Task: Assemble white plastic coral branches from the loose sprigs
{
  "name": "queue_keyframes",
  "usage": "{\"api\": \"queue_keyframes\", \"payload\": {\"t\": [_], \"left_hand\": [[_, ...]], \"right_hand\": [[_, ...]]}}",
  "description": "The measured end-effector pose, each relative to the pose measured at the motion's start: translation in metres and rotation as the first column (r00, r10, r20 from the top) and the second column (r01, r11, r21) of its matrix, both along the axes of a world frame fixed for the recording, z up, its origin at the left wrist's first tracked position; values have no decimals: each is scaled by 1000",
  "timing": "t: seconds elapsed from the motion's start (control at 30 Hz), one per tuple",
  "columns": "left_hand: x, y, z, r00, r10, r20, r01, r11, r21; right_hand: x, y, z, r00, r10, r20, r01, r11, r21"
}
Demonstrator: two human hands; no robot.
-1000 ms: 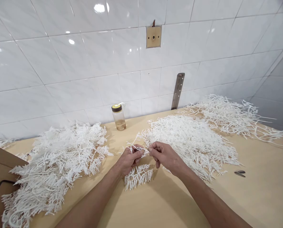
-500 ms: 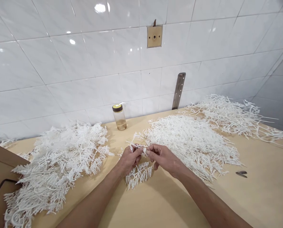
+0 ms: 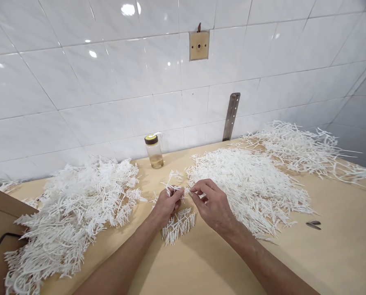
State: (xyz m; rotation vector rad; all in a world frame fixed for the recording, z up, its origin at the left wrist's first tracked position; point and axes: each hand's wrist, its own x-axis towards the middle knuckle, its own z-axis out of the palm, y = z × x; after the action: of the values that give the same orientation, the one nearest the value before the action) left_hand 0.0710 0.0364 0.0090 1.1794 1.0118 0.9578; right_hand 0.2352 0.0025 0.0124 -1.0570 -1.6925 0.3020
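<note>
My left hand (image 3: pixel 169 203) is closed round a white plastic branch (image 3: pixel 173 189), whose forked end sticks out above the fingers. Just right of it, my right hand (image 3: pixel 212 205) pinches thumb and forefinger at a small white tip beside the left fingertips. How much of that piece lies between the right fingers is hard to see. Below the hands a comb-like white plastic sprig (image 3: pixel 179 226) lies on the table. Close to my right hand spreads a heap of short white sprigs (image 3: pixel 250 184).
A fluffy white heap of sprigs (image 3: pixel 78 205) covers the left side, beside a cardboard box (image 3: pixel 4 217). Bare branched stems (image 3: pixel 302 151) lie at the back right. A bottle (image 3: pixel 155 155) and a metal bracket (image 3: pixel 231 116) stand by the tiled wall. Small dark snips (image 3: pixel 313 225) lie right.
My right hand has turned slightly and its fingers have straightened at the pinch. The left hand stays almost where it was, still holding the branch.
</note>
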Motion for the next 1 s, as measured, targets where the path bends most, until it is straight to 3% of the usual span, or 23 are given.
{"api": "queue_keyframes", "payload": {"t": [0.23,0.37,0.57,0.67,0.77,1.0], "left_hand": [[3,0,-4,1000,24,11,-24,1000,-15],[3,1,-5,997,76,16,-75,997,-13],[2,0,-4,997,44,59,-43,999,-27],[3,-4,-3,997,20,76,-18,1000,-21],[5,-7,0,997,16,72,-15,1000,-14],[4,-6,1,994,71,80,-70,997,-10]], "right_hand": [[-5,1,-10,997,-76,19,77,996,-39],[-10,-1,-10,998,-32,52,34,999,-37],[-12,1,-13,993,-12,120,32,984,-173],[-11,2,-10,996,-28,81,53,944,-327],[-10,3,-5,993,-55,-108,-3,879,-477],[-9,5,-4,970,-70,-232,-84,798,-596]]}}
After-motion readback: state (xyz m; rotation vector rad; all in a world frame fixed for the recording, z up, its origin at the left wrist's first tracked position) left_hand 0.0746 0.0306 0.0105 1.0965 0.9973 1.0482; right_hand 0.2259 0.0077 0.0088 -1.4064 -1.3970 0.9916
